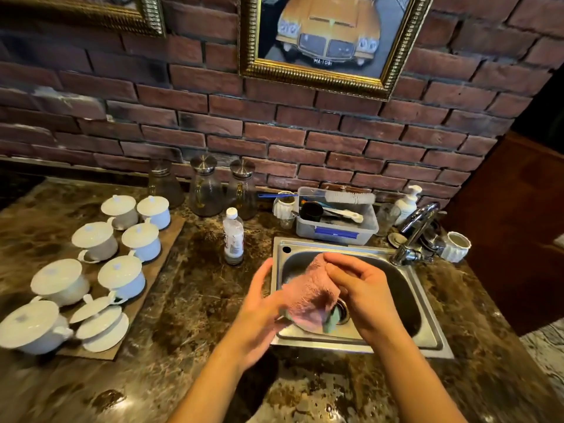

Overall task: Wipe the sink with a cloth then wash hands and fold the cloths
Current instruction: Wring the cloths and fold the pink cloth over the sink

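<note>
Both hands are over the steel sink (427, 303), which is set into the marble table (189, 315) towards its right edge, and between them they hold a pink cloth (308, 293) above the basin, near the drain. The right hand (363, 288) has its fingers pinched together on the cloth's upper edge; the left hand (259, 309) is blurred, its fingers spread loosely against the cloth's lower left side, so I would call that grip open and only touching, though the blur makes it hard to be sure. A bit of pale green (332, 317) shows under the pink, which may be a second cloth or the other face of the same one; I cannot tell which. No water runs from the tap (418, 227) at the back right corner of the sink. By my reckoning the work is still in its first part: the cloth is bunched, not folded, and sits in the sink as if for wiping or wringing. Whether the basin has been wiped clean I cannot judge from here. Washing the hands and folding the cloths look to be still ahead.
</note>
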`<state>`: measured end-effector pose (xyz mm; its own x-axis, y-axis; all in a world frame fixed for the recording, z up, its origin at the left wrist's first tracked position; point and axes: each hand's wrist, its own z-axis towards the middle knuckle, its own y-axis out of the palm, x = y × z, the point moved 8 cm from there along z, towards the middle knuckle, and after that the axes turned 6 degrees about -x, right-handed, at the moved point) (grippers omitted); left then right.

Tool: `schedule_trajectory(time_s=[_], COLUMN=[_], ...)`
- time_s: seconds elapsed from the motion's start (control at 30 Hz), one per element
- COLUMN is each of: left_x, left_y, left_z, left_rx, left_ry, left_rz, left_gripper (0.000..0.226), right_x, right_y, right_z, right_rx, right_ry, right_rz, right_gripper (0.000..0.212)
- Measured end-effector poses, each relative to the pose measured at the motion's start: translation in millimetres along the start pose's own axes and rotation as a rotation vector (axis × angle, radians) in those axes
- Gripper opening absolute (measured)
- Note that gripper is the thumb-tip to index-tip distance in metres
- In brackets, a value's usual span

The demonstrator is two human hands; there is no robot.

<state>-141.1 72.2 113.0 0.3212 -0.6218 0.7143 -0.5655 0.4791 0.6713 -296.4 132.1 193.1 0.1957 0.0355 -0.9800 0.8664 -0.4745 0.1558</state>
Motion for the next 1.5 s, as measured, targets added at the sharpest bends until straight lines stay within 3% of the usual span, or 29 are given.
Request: schedule_trajectory(time_s=[0.1, 0.2, 0.37, 0.47, 0.53, 0.63, 0.77, 0.87, 1.07, 1.2, 1.33, 1.43, 1.5], left_x=[-13.4, -9.0, -15.5, -17.1, -5.2, 16.5, 47.1, 63.9, 95.5, 112.0, 116.3, 111.8, 111.0], left_y=[7.2, -6.1, -47.3, -8.3, 14.0, 22.5, 5.6, 5.8, -1.8, -11.2, -13.8, -27.4, -37.1], left_z=[2.0, 0.7, -6.9, -4.9, 1.4, 7.2, 2.7, -0.7, -2.6, -0.3, 2.3, 8.9, 12.0], left_rx=[-0.036, -0.041, 0.141, 0.004, -0.017, 0.003, 0.128, 0.125, 0.127, 0.113, 0.107, 0.112, 0.141], left_ry=[-0.007, -0.015, -0.095, -0.137, -0.047, 0.13, 0.273, 0.271, 0.242, 0.233, 0.326, 0.298, 0.298], left_rz=[0.159, 0.081, 0.028, 0.04, 0.084, 0.108, 0.352, 0.541, 0.894, 1.146, 1.309, 1.142, 1.067], left_gripper=[0.094, 0.081, 0.052, 0.047, 0.049, 0.053, 0.036, 0.039, 0.037, 0.026, 0.014, 0.038, 0.038], right_x=[3.7, -1.6, -14.5, -20.8, -24.5, -27.8, -18.1, -9.1, -5.9, -5.4, 6.1, 16.7, 20.3], right_y=[2.5, 0.6, -5.6, -1.7, -0.3, -6.9, -34.7, -45.1, -34.6, -24.8, -15.0, 0.7, 11.0], right_z=[3.2, 3.7, 5.1, 3.6, 2.1, 1.0, 3.4, 4.6, 4.6, 12.2, 22.4, 29.7, 34.1], right_rx=[-0.029, -0.065, -0.104, -0.151, -0.168, -0.158, -0.071, -0.082, -0.209, -0.209, -0.18, -0.226, -0.221], right_ry=[0.088, 0.108, 0.071, 0.057, 0.038, 0.012, -0.022, -0.013, 0.022, -0.02, -0.025, 0.011, -0.014], right_rz=[0.241, 0.33, 0.402, 0.317, 0.254, 0.171, -0.056, -0.179, -0.474, -0.695, -0.59, -0.362, -0.266], right_gripper=[0.031, 0.041, 0.043, 0.039, 0.031, 0.026, 0.026, 0.025, 0.046, 0.023, 0.013, 0.012, 0.013])
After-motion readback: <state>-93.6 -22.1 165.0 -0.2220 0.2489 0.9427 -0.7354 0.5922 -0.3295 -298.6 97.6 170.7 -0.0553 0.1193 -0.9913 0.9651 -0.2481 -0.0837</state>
